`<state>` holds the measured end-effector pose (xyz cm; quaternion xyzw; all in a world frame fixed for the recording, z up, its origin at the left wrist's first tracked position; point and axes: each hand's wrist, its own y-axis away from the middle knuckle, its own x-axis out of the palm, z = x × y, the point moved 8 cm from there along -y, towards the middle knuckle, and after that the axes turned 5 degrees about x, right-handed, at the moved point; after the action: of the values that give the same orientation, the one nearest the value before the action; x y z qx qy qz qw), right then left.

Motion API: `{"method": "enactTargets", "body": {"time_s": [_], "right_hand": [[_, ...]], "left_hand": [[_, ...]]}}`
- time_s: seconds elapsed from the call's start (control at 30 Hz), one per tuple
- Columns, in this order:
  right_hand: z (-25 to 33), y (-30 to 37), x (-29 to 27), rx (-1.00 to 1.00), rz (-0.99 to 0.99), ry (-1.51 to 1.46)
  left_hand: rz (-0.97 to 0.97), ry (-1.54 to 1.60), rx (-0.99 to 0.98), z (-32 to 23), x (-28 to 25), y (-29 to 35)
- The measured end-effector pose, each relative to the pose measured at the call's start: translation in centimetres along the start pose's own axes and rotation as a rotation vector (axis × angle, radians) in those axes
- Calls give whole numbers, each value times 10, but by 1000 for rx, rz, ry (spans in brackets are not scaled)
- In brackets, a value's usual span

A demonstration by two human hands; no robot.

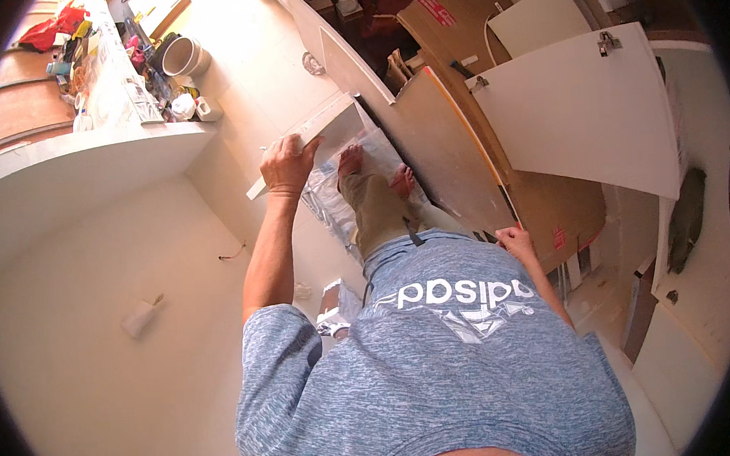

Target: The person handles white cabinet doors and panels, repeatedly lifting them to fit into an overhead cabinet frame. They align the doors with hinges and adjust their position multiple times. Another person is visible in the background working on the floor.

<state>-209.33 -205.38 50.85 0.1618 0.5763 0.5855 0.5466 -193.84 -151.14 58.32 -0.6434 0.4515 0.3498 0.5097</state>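
My left hand reaches forward, its fingers curled over the edge of a narrow white board. That board lies slantwise in front of my bare feet. My right hand is down by my right side with the fingers curled in. It is close to the edge of a tall panel that leans beside me. Whether it grips that edge or something small is too hidden to tell. Under my feet is a crumpled clear plastic sheet.
On the left a white ledge bears bottles and tools, with a bucket beyond. To the right stand large cardboard and a white cabinet door with hinges. A loose wire pokes from the left wall.
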Motion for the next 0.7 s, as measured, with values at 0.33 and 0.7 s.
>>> {"method": "enactTargets", "body": {"time_s": [0.33,0.7], "right_hand": [[5,-9,9,-5,52,-51],[-10,-13,18,-17,67,-76]], "left_hand": [[33,-13,-41,13,17,10],[119,-29,-43,19,32,11]]}}
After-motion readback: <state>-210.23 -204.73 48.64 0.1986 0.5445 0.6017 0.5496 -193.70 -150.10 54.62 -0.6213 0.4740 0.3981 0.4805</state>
